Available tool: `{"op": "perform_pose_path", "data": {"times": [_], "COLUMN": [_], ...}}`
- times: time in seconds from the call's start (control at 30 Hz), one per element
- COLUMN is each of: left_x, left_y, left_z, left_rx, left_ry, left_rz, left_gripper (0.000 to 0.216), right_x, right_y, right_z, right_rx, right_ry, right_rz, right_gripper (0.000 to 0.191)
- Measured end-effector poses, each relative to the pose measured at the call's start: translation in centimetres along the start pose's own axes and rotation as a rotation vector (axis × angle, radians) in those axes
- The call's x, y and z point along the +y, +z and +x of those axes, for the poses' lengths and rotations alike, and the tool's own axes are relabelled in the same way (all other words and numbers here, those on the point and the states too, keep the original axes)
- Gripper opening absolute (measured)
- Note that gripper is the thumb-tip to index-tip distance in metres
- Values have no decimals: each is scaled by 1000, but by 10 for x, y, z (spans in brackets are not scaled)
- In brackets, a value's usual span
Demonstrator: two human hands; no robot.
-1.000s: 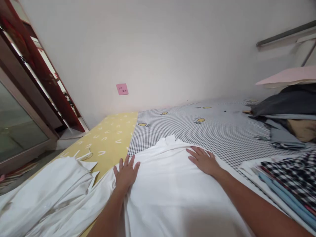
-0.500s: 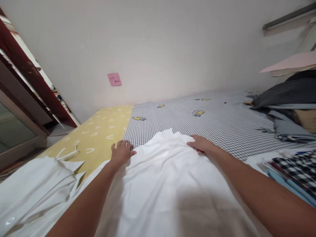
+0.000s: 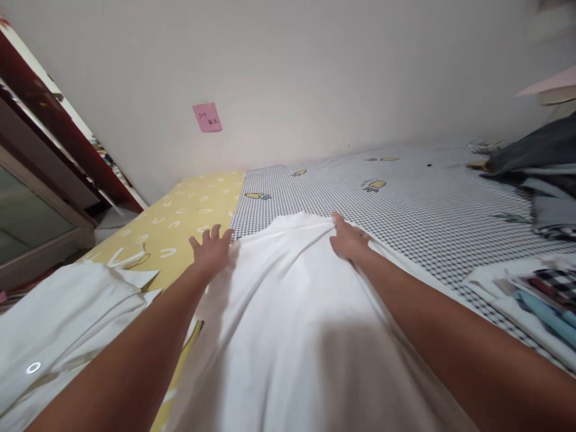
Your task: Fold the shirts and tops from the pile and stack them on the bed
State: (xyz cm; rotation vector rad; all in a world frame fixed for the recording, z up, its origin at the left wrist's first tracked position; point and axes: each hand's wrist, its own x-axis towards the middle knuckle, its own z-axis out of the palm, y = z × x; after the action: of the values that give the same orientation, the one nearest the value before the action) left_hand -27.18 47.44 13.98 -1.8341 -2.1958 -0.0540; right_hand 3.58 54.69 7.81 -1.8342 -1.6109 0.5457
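Observation:
A white garment (image 3: 288,312) lies spread on the bed in front of me. My left hand (image 3: 210,249) rests at its upper left edge with the fingers spread flat, half on the yellow sheet (image 3: 180,210). At the garment's top edge, near the collar, my right hand (image 3: 347,241) is closed, pinching the cloth; creases fan out from the grip. Both forearms stretch forward over the garment.
Another crumpled white shirt (image 3: 67,312) lies at the left. A black-and-white checked sheet (image 3: 414,198) covers the bed's right part. Dark clothes (image 3: 535,156) are piled at the far right, with folded checked and blue fabrics (image 3: 535,294) nearer. A pink note (image 3: 207,117) is stuck on the wall.
Both hands have slid further up the garment toward its top edge. The right hand went from flat to pinching the cloth, and the left hand curled briefly, then spread again.

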Motion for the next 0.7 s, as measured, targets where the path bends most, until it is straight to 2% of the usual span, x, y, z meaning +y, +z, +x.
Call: {"op": "perform_pose_path", "data": {"times": [0.03, 0.1, 0.17, 0.2, 0.23, 0.3, 0.33, 0.4, 0.5, 0.57, 0.63, 0.7], "left_x": [9, 28, 42, 45, 45, 36, 29, 13, -8, -20, -32, -47], "left_y": [-3, -10, -18, -21, -23, -21, -18, -10, 0, 9, 26, 50], "left_z": [-7, -33, -74, -99, -124, -175, -199, -242, -305, -351, -398, -440], "left_rx": [5, 111, 244, 253, 202, -45, -156, -232, -185, -125, -32, 62], "left_ry": [12, 113, 338, 477, 634, 950, 1006, 913, 656, 485, 234, -133], "left_rz": [1, -16, -76, -118, -161, -217, -212, -194, -268, -391, -549, -725], "left_gripper": [58, 63, 58, 54, 50, 50, 57, 66, 55, 50, 51, 60], "right_x": [-2, -3, 4, 11, 21, 49, 65, 99, 145, 171, 193, 209], "right_y": [-1, -7, -19, -27, -36, -54, -64, -85, -116, -134, -145, -147], "right_z": [-9, -34, -67, -85, -104, -141, -160, -197, -258, -305, -354, -400], "right_rx": [11, 72, 79, 12, -101, -350, -392, -339, -210, -141, -89, -75], "right_ry": [-2, -117, -342, -446, -513, -540, -534, -511, -453, -390, -229, 79], "right_rz": [-78, -264, -419, -454, -474, -498, -518, -534, -426, -247, 12, 319], "right_gripper": [73, 76, 69, 63, 57, 50, 49, 48, 48, 49, 49, 51]}}
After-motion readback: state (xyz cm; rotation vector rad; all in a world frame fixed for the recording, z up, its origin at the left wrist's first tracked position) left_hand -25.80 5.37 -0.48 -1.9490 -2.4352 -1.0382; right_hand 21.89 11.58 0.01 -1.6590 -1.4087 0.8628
